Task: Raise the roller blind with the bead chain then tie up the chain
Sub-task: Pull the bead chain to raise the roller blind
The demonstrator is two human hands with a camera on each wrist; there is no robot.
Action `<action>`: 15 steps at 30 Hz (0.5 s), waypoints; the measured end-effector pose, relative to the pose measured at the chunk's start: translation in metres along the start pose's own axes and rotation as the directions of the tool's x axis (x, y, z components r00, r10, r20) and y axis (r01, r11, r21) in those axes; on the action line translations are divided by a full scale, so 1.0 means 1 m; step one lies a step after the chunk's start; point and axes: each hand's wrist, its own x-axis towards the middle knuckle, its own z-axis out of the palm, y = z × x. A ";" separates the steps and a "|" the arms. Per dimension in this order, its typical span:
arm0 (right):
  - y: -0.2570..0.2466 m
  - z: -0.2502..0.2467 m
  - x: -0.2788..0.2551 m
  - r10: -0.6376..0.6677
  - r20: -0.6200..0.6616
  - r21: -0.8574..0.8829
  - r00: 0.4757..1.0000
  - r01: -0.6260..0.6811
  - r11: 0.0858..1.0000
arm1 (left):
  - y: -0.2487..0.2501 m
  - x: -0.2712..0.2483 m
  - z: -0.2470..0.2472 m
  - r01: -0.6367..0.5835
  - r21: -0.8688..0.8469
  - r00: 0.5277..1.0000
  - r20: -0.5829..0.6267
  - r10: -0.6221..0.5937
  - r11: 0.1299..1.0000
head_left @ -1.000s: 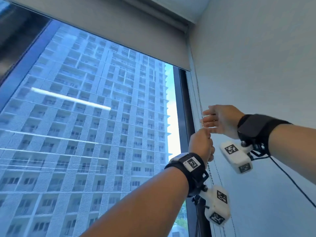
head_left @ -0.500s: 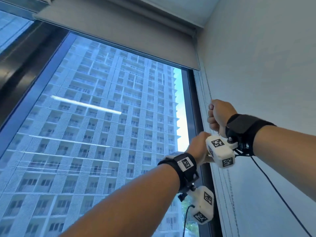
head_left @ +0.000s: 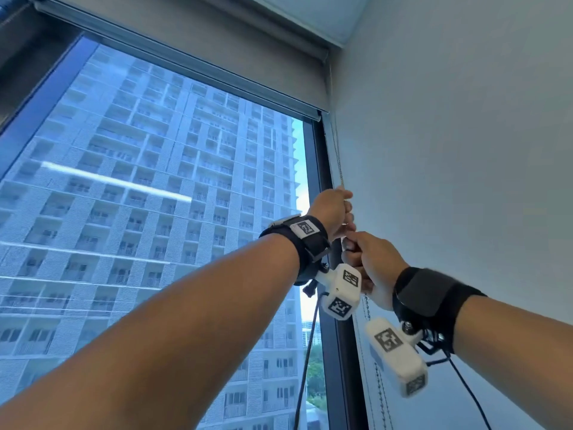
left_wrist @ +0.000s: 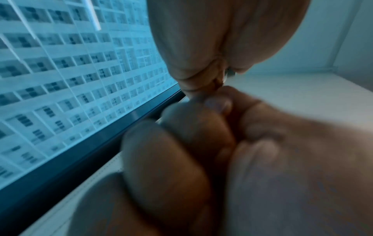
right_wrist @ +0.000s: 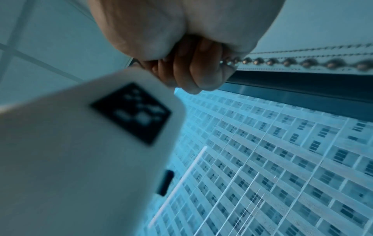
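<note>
The grey roller blind is rolled high over the window, its bottom bar near the top of the glass. The bead chain hangs along the right window frame beside the wall. My left hand grips the chain as a fist. My right hand grips it just below, the two almost touching. In the right wrist view my right hand's fingers curl round the bead chain, which runs taut to the right. In the left wrist view my left hand is a fist; a glint of chain shows under it.
The white wall stands close on the right and the dark window frame just left of the chain. Slack loops of chain hang below the hands. Black cables dangle from the wrist cameras. A tower block fills the glass.
My right hand, above the left before, has come down the chain. My left hand has moved up and now grips above it. The view has tilted further upward.
</note>
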 end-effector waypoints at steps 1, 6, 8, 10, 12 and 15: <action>0.001 -0.004 0.001 0.013 0.022 -0.012 1.000 -0.013 1.000 | -0.003 0.002 0.001 0.013 -0.009 1.000 -0.013 -0.013 1.000; -0.009 -0.020 0.004 0.074 0.110 -0.172 0.991 -0.055 0.984 | -0.013 0.007 0.000 -0.010 0.019 1.000 -0.026 0.011 1.000; -0.021 -0.029 0.009 0.047 0.117 -0.201 0.992 -0.023 0.979 | -0.017 0.006 -0.003 -0.017 0.026 1.000 -0.024 0.018 0.999; -0.036 -0.037 0.018 -0.005 0.076 -0.191 0.997 0.019 0.981 | -0.023 0.006 -0.005 -0.017 0.033 1.000 -0.019 0.018 0.999; -0.050 -0.039 0.029 -0.034 0.032 -0.182 0.999 0.039 0.983 | -0.030 0.005 -0.007 -0.014 0.017 1.000 0.002 0.014 1.000; -0.068 -0.034 0.040 -0.051 0.044 -0.188 0.998 0.059 0.980 | -0.035 0.004 -0.006 -0.015 -0.029 1.000 0.006 0.015 0.999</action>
